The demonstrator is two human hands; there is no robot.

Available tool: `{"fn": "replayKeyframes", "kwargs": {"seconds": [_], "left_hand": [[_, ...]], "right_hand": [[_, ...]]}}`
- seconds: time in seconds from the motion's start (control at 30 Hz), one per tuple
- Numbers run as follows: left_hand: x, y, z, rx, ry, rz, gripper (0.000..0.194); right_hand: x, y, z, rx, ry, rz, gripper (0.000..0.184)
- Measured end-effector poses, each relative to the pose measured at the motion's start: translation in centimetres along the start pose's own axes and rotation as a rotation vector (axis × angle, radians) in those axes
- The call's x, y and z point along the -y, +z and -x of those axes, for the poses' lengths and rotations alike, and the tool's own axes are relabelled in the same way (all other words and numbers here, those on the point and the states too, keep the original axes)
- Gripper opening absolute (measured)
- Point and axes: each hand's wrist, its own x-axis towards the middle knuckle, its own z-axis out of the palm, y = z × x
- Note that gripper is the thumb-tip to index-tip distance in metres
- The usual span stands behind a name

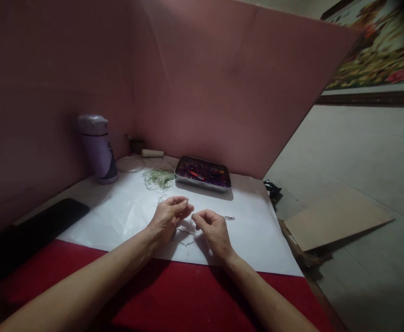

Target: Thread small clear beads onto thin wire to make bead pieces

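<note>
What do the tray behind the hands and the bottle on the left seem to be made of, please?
The tray looks like metal, probably stainless steel, given its grey, softly shining rim and side. The bottle has a smooth, light purple body that could be painted metal or plastic; its pale cap catches the light and may be plastic.

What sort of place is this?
Likely a small craft corner in a home: a tray of tiny beads or similar bits, a tangle of green thread, and a framed picture on the wall.
</note>
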Motion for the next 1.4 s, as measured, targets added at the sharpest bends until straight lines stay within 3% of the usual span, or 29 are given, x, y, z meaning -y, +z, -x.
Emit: {"fn": "replayKeyframes", "kwargs": {"seconds": [0.23, 0.57, 1.03, 1.4], "left_hand": [[-0.04, -0.39, -0.28, -0.076, -0.038, -0.125, 0.017], [0.26, -0.37, -0.07, 0.165, -0.018, -0.265, 0.023], [0.41, -0.39, 0.17, 0.257, 0.010, -0.357, 0.015], [0.50, -0.51, 0.02, 0.174, 0.030, -0.349, 0.022]], "right_hand": [[-0.21, -0.86, -0.10, -0.053, -0.006, -0.005, 0.023], [-0.07, -1.12, -0.24, -0.059, 0.021, -0.041, 0.025], [0.25, -0.96, 0.11, 0.088, 0.080, -0.046, 0.025], [0.17, -0.92, 0.19, 0.102, 0.119, -0.062, 0.023]]}}
